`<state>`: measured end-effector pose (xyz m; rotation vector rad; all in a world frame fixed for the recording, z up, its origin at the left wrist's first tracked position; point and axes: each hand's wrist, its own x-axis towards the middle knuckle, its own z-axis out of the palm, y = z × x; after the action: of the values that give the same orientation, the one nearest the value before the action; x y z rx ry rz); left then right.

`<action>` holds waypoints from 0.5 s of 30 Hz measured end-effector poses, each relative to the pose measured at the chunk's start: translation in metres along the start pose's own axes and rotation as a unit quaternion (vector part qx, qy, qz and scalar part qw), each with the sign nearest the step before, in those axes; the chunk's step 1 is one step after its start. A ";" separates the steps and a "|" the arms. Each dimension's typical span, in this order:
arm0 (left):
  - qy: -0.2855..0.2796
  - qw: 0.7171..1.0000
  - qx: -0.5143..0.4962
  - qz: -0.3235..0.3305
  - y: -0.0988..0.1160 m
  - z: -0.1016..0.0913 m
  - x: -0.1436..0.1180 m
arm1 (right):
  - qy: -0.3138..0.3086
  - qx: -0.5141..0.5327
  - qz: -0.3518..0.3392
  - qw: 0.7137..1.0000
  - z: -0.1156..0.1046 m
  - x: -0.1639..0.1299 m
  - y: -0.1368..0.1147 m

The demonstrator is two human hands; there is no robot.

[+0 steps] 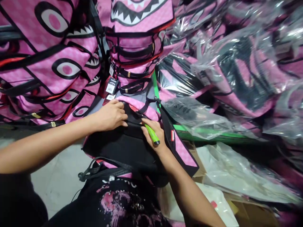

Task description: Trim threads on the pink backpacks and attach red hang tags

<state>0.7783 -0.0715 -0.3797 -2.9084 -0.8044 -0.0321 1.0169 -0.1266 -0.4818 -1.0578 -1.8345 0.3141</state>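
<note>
Backpack (123, 148), black on its upper face with pink checkered sides, lies in the near middle of the head view, right in front of the person's dark printed shirt (118, 201). Left hand (110, 116) rests on the far edge of the bag's black panel, fingers curled and pressing down on the fabric, gripping nothing else. Right hand (153, 134) sits just beside it to the right, on the same edge, clenched around a green marker (151, 134) whose dark tip points near and right. Loose black straps (94, 167) trail off the near left side of the bag.

Far behind, stacked pink backpacks (59, 63) with eye and shark-tooth prints fill the left and middle; hang tags (111, 86) dangle from one. To the right, more pink bags in clear plastic wrap (236, 63) are piled up, with empty plastic sleeves (236, 173) lying on cardboard nearer.
</note>
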 end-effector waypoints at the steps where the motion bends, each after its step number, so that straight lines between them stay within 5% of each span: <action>1: 0.005 1.000 0.001 0.016 -0.003 -0.002 -0.012 | -0.004 0.005 0.008 1.000 0.001 -0.002 -0.001; 5: 0.059 0.998 0.026 -0.003 -0.009 -0.015 -0.046 | -0.001 0.017 0.007 1.000 0.004 0.001 -0.003; 9: 0.118 0.989 -0.008 -0.091 -0.003 -0.019 -0.016 | 0.013 -0.005 -0.052 0.999 0.015 0.008 -0.003; 15: -0.066 0.992 -0.036 -0.098 -0.009 0.015 0.063 | 0.069 -0.001 -0.085 0.994 0.028 -0.015 -0.022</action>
<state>0.8272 -0.0301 -0.3899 -2.9102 -1.1323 0.1179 0.9843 -0.1445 -0.4920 -0.8951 -1.7865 0.1360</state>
